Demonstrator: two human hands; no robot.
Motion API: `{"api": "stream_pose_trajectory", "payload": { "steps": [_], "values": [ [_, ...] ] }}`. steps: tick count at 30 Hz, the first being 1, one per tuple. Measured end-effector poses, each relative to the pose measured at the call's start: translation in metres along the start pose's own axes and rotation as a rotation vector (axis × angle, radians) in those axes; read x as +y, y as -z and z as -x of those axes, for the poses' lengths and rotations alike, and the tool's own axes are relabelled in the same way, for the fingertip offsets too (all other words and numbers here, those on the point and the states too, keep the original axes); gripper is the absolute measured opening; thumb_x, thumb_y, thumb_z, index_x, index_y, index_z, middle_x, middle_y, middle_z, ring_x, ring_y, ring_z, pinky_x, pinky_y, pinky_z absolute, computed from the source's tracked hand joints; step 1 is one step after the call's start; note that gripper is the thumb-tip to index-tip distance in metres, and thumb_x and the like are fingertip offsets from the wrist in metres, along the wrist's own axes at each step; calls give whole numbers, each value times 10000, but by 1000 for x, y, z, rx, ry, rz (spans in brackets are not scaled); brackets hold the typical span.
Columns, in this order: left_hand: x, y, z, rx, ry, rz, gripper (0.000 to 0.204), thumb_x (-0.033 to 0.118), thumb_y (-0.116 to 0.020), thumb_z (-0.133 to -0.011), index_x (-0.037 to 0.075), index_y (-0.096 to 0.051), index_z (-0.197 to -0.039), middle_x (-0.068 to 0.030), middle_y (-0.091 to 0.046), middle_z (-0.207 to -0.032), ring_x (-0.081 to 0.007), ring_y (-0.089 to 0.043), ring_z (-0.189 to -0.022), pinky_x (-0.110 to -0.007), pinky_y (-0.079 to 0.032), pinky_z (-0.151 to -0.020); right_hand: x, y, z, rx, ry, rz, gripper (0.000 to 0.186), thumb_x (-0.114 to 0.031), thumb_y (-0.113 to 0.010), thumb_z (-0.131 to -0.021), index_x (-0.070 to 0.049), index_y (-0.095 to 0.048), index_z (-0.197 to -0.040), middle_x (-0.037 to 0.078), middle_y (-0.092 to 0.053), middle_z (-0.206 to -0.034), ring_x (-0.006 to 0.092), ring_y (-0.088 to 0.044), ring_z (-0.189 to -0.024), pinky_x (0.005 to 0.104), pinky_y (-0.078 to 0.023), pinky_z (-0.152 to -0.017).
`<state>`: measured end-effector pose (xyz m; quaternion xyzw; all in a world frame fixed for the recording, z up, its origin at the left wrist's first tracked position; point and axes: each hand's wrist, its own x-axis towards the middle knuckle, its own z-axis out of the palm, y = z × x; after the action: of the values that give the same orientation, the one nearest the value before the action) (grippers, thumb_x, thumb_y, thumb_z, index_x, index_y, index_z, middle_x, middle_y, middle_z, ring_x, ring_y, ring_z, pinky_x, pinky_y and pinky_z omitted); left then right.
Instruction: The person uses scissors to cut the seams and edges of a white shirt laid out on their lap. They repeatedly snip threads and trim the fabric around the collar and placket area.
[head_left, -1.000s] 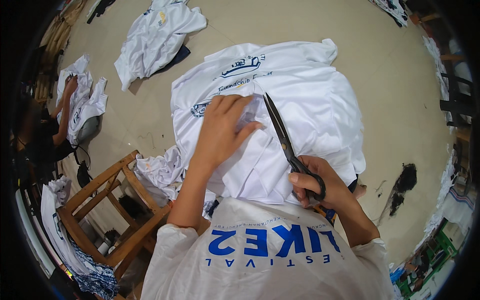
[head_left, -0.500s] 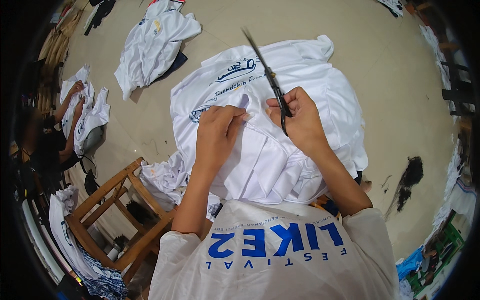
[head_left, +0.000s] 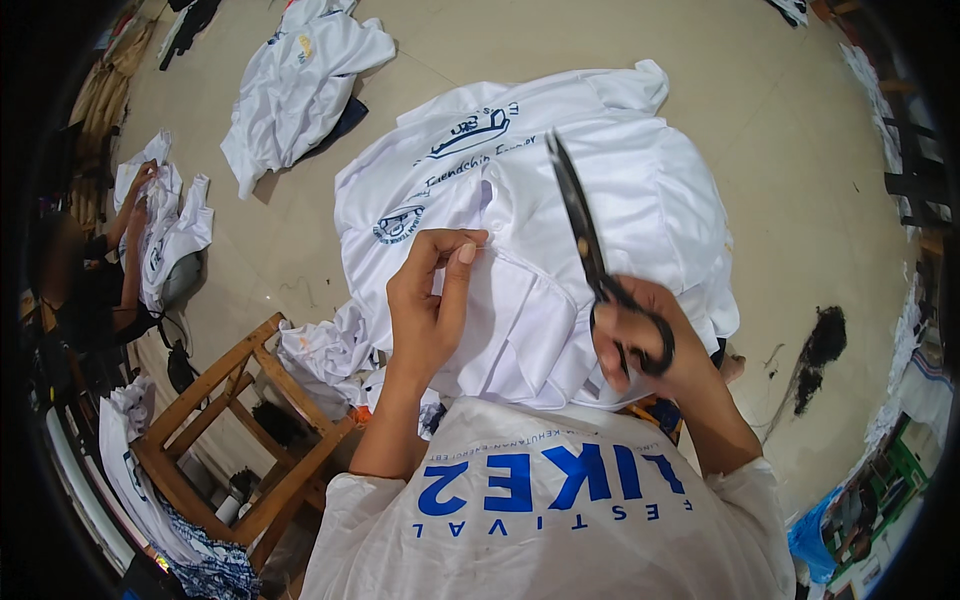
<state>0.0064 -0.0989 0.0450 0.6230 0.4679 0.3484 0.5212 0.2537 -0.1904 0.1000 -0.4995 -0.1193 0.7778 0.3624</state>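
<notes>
A white shirt (head_left: 620, 180) with dark blue print is spread in front of me, with folds gathered toward my lap. My left hand (head_left: 425, 310) is closed in a pinch just above these folds. A thin white thread (head_left: 484, 247) shows at its fingertips, beside the shirt's opening. In my right hand (head_left: 655, 335) are large black scissors (head_left: 577, 215), held by the handles. Their blades point away from me over the shirt and look nearly closed. Motion blurs the right hand a little, and its fingers partly hide behind the handles.
Another white shirt (head_left: 300, 95) lies on the tiled floor (head_left: 800, 190) at the far left. A wooden stool frame (head_left: 205, 400) stands to my left, near crumpled white cloth (head_left: 325, 350). Farther left, a co-worker (head_left: 95, 290) handles white garments. Dark scraps (head_left: 820, 350) lie at right.
My right hand has drawn back toward me and to the right with the scissors, away from my left hand. The left hand has shifted slightly nearer to me, still pinching.
</notes>
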Motion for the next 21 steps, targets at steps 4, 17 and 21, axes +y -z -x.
{"api": "stream_pose_trajectory", "payload": {
  "steps": [4, 17, 21],
  "values": [
    [-1, -2, 2, -3, -16, -24, 162, 101, -560, -1101, -47, -620, -1131, -145, -750, -1121, -181, -710, -1021, -313, -548, -941, 13, 5, 30, -109, -169, -16, 316, -301, -750, -959, -54, -567, -884, 51, -625, -642, 134, -585, -458, 271, -456, -426],
    [4, -5, 4, 33, 33, 73, 184, 162, -552, -1117, -16, -583, -1154, -189, -700, -1260, -179, -712, -1017, -328, -544, -925, 22, 6, 28, -154, -342, -30, 283, -231, -738, -953, -33, -566, -848, 60, -623, -627, 130, -585, -444, 266, -477, -413],
    [6, -5, 6, 40, 40, 63, 192, 175, -559, -1116, -11, -584, -1155, -187, -701, -1260, -180, -715, -1005, -327, -546, -916, 23, 7, 27, -161, -349, -14, 280, -232, -736, -955, -31, -571, -853, 57, -625, -631, 124, -582, -444, 263, -477, -412]
  ]
}}
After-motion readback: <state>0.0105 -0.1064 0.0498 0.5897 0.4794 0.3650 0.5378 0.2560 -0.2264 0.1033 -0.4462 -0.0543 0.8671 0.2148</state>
